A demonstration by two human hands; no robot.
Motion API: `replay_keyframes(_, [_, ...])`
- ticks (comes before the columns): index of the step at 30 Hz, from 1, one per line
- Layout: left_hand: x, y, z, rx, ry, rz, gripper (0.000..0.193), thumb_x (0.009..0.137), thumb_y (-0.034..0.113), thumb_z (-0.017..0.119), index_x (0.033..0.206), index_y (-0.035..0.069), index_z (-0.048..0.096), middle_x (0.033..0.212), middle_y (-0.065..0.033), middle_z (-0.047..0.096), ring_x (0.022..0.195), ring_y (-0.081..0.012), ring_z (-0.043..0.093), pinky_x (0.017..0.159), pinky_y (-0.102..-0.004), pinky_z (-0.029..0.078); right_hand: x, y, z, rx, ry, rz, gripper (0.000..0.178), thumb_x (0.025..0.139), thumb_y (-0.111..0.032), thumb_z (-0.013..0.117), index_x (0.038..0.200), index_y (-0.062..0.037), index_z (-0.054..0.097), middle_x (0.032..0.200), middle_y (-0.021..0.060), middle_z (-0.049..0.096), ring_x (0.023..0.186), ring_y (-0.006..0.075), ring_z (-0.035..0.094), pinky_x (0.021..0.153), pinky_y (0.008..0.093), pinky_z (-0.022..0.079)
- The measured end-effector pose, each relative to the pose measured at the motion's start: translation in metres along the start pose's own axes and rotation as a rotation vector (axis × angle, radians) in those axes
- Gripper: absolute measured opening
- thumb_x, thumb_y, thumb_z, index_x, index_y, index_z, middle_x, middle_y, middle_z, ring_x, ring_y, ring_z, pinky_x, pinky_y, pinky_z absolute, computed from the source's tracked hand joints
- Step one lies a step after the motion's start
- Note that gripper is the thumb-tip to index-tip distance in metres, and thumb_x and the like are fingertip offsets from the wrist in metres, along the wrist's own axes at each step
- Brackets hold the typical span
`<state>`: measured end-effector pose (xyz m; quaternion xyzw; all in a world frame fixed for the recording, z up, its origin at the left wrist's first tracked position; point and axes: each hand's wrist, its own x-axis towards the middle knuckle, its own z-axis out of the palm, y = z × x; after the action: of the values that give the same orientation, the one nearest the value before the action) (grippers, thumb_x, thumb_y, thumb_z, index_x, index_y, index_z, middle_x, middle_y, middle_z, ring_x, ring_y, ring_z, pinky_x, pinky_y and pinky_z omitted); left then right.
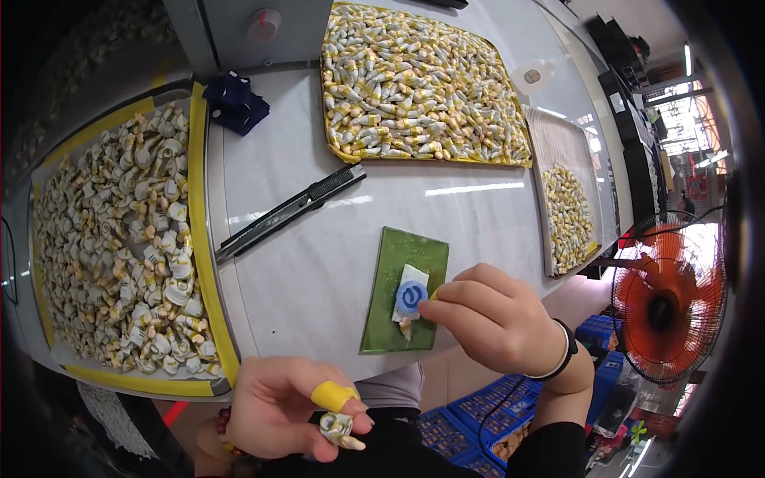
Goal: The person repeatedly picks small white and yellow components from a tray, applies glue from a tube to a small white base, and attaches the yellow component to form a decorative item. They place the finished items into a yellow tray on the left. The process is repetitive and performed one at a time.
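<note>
Closest to my camera, the left hand (291, 406) pinches a small pale figure (340, 430) between its thumb and a finger wrapped in yellow tape (331, 395). On the other side, I see the right hand's (506, 323) thumb and forefinger drawn together at the edge of a blue disc (411, 297); whether they grip it, I cannot tell. The disc sits over a white slip (413, 274) on a green plate (390, 263). Beyond, a black cutter (295, 211) lies slantwise, and farther off I see a yellow-edged tray (430, 162) packed with small pieces.
</note>
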<state>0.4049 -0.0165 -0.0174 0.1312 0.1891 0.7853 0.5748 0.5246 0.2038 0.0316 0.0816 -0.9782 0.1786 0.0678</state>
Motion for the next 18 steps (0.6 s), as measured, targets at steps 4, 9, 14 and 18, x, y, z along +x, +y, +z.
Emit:
replay_keyframes(4, [0.001,0.002,0.003,0.089,0.037,0.040,0.035,0.068,-0.001,0.077,0.099,-0.005,0.060,0.093,-0.0187,0.065,0.085,-0.0236,0.063,0.074,-0.0323,0.050,0.001,-0.004,-0.001,-0.056,-0.019,-0.037,0.035,0.056,0.001,0.063,0.090,0.0010,0.064,0.085,0.0080,0.059,0.071,0.0206,0.058,0.058,0.0281,0.049])
replay_keyframes(9, [0.004,0.000,0.010,0.460,0.115,0.168,0.035,0.067,0.020,0.082,0.089,0.001,0.062,0.076,-0.0122,0.065,0.069,-0.0221,0.062,0.063,-0.0357,0.056,0.001,-0.013,-0.009,-0.041,0.105,-0.056,0.029,0.059,-0.002,0.067,0.088,0.0009,0.065,0.079,0.0073,0.058,0.069,0.0177,0.056,0.056,0.0249,0.048])
replay_keyframes(14, [0.015,0.005,-0.007,0.703,-0.302,0.309,0.045,0.072,-0.002,0.073,0.113,-0.006,0.054,0.089,-0.0183,0.066,0.070,-0.0281,0.065,0.072,-0.0346,0.052,-0.004,-0.040,-0.005,0.567,0.423,0.130,0.021,0.065,-0.001,0.074,0.085,-0.0030,0.066,0.073,0.0066,0.061,0.063,0.0183,0.057,0.055,0.0263,0.047])
replay_keyframes(18, [0.017,0.002,-0.007,0.745,-0.378,0.300,0.044,0.071,0.002,0.074,0.111,-0.004,0.055,0.090,-0.0153,0.066,0.070,-0.0298,0.065,0.076,-0.0364,0.052,-0.001,-0.050,-0.006,0.673,0.285,0.228,0.025,0.064,0.001,0.077,0.083,-0.0087,0.064,0.075,0.0063,0.067,0.062,0.0225,0.064,0.055,0.0302,0.053])
